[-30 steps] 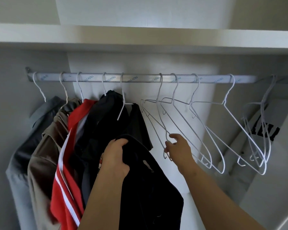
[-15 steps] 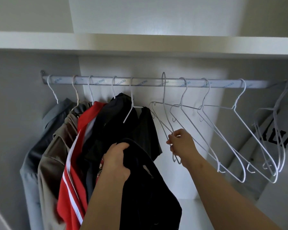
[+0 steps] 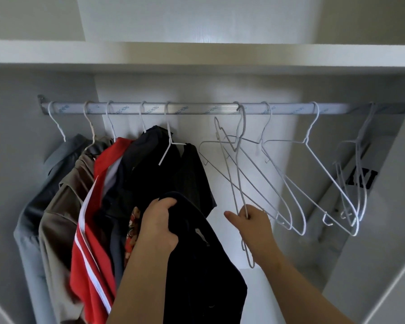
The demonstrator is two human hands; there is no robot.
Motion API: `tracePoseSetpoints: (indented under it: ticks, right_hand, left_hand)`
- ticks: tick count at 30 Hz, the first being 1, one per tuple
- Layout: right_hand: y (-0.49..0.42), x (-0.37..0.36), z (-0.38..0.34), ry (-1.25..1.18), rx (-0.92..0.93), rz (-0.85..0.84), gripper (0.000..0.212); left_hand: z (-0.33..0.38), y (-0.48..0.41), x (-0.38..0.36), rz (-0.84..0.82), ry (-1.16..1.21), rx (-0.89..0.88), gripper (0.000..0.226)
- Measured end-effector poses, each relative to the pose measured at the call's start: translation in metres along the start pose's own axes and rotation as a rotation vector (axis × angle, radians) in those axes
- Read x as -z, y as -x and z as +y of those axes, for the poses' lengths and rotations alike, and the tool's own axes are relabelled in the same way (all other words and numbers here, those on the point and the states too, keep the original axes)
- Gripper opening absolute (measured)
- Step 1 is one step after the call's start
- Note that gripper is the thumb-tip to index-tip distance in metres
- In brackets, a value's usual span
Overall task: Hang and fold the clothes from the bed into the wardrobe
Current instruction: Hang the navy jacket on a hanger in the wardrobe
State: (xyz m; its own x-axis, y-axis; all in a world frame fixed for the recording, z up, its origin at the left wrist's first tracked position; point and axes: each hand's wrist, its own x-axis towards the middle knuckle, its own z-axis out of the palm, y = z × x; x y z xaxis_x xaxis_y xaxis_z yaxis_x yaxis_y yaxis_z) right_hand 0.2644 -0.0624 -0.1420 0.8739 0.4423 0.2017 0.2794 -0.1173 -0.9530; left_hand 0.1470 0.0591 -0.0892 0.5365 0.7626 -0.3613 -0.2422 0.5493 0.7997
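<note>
Two hands busy. Left hand (image 3: pixel 158 226) fingers bunched round black garment (image 3: pixel 197 272), which droops below them: soft, limp, probably light, better held at the collar. Right hand (image 3: pixel 255 226) fingers pinch wire hanger (image 3: pixel 237 169), which rises above them towards rail (image 3: pixel 197 109): thin, springy, likely to snag neighbours.

A black garment (image 3: pixel 197 265) hangs bunched from the left hand (image 3: pixel 158 224), in front of the grey, olive, red and black clothes (image 3: pixel 89 230) on the rail's (image 3: pixel 197 108) left half. The right hand (image 3: pixel 253 224) pinches a white wire hanger (image 3: pixel 238 174), steeply tilted, below the rail's middle.
</note>
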Motion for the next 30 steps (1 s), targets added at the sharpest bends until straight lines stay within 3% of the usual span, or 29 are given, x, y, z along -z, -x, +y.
tracePoseSetpoints:
  ticks: [5, 9, 11, 16, 20, 25, 30]
  right_hand:
    - [0.041, 0.027, 0.035, -0.005, -0.025, 0.036, 0.048]
    - [0.074, 0.051, 0.051, -0.16, -0.072, -0.022, 0.028]
    - [0.086, 0.06, 0.056, -0.234, -0.109, 0.028, 0.023]
    - [0.12, 0.085, 0.076, -0.219, -0.2, 0.155, 0.048]
    - [0.152, 0.103, 0.094, -0.287, -0.201, 0.104, 0.045]
    - [0.166, 0.126, 0.101, -0.293, -0.282, 0.156, 0.054]
    - [0.181, 0.149, 0.108, -0.234, -0.374, 0.146, 0.06]
  left_hand:
    - [-0.025, 0.015, -0.004, -0.028, -0.062, 0.004, 0.011]
    - [-0.053, 0.03, -0.004, -0.007, -0.12, -0.047, 0.015]
    - [-0.068, 0.037, -0.002, 0.016, -0.177, -0.047, 0.01]
    - [-0.097, 0.057, 0.012, 0.092, -0.28, -0.045, 0.01]
    - [-0.115, 0.071, 0.026, 0.12, -0.277, -0.021, 0.012]
    - [-0.137, 0.093, 0.041, 0.196, -0.161, 0.075, 0.007]
    - [-0.151, 0.121, 0.048, 0.242, -0.09, 0.115, 0.022]
